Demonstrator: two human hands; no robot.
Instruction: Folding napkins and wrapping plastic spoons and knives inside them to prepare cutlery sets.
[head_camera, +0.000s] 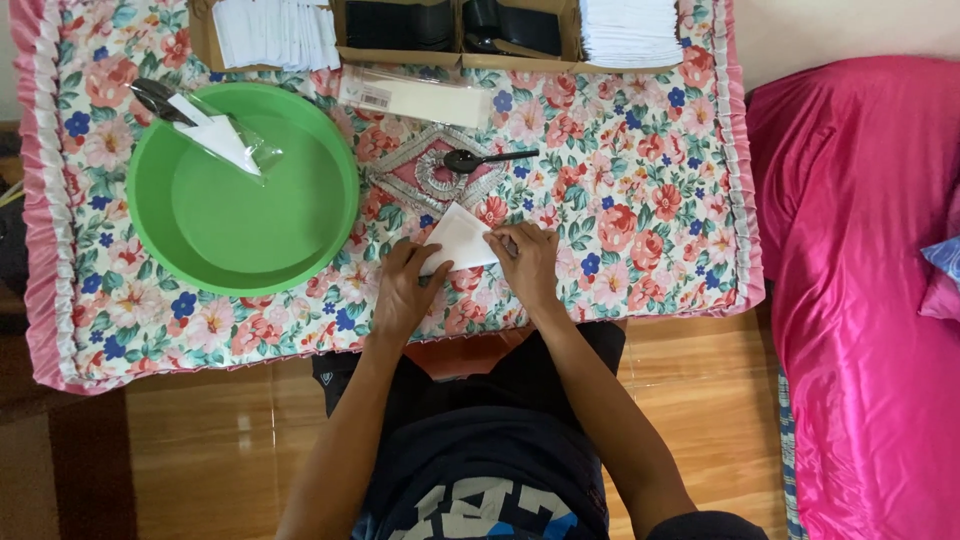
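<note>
A white paper napkin (458, 236) lies on the flowered tablecloth (640, 200) near the table's front edge. My left hand (405, 288) presses on its lower left corner and my right hand (527, 264) presses on its right side, both with fingers flat on the paper. Just beyond the napkin lies a black plastic spoon (478, 158), apart from both hands. A green round basin (245, 190) stands to the left, holding a clear packet (215, 130) with a black utensil and a white napkin inside.
Cardboard boxes (400, 55) along the far edge hold stacks of white napkins (628, 30) and black utensils (510, 28). A long clear sleeve (415, 97) lies in front of them. A pink bed cover (860, 300) is at the right; wooden floor below.
</note>
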